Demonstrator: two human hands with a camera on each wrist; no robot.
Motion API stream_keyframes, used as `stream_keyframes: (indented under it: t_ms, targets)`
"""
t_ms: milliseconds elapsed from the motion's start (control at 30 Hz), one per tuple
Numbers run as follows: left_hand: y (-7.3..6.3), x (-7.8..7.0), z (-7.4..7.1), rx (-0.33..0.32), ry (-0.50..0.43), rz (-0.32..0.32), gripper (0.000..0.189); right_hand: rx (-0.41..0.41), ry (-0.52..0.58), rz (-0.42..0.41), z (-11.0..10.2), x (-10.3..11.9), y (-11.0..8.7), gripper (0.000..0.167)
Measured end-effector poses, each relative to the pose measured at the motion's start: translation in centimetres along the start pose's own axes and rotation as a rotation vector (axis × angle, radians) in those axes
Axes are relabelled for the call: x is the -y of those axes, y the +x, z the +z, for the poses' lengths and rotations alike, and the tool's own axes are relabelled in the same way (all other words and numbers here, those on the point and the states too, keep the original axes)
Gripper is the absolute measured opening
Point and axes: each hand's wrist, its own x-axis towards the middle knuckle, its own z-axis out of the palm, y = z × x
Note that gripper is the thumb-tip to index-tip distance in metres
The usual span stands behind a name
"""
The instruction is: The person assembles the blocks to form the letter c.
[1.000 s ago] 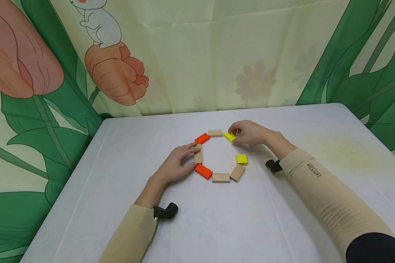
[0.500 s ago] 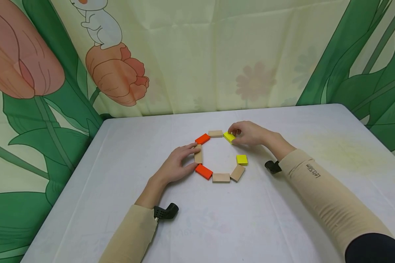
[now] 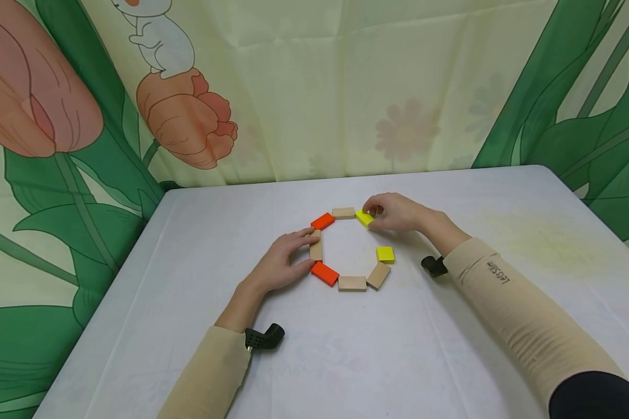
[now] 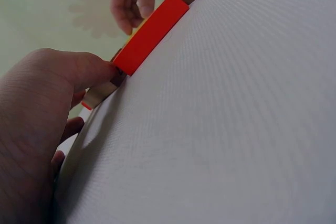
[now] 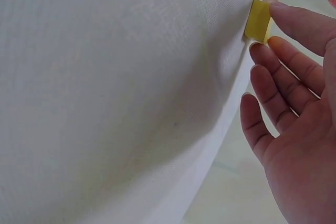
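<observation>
Several flat rectangular blocks lie in a ring on the white cloth. My right hand (image 3: 398, 212) pinches a yellow block (image 3: 364, 219) between thumb and fingertips at the ring's far right; in the right wrist view that yellow block (image 5: 257, 22) rests on the cloth. On the left side, fingers of my left hand (image 3: 278, 262) reach over a plain wooden block (image 3: 315, 249). Its thumb is at the near red block (image 3: 325, 273), the large red block (image 4: 152, 35) in the left wrist view. A far red block (image 3: 322, 221) and a wooden block (image 3: 343, 213) continue the ring.
The ring's near side holds a wooden block (image 3: 352, 283) and a slanted wooden block (image 3: 379, 276). A second yellow block (image 3: 385, 254) lies on the right, with a gap between it and the held one. A patterned curtain (image 3: 314, 87) hangs behind the table (image 3: 451, 349).
The pinched yellow block has slid very slightly left, toward the far wooden block, with my right hand. My left hand stays in place.
</observation>
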Motion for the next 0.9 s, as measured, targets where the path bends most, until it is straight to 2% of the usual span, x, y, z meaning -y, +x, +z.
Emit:
stream_keyframes:
  t_ms: [267, 567, 900]
  targets:
    - [0.1, 0.0, 0.1, 0.000, 0.006, -0.007, 0.050, -0.016, -0.005, -0.003, -0.4, -0.2, -0.2, 0.038]
    - [0.1, -0.1, 0.0, -0.003, 0.008, 0.005, 0.049, -0.057, 0.004, -0.023, -0.9, -0.4, -1.2, 0.037]
    - [0.0, -0.1, 0.0, 0.003, 0.003, -0.010, 0.050, -0.084, -0.001, -0.020, -1.0, -1.1, -2.1, 0.036]
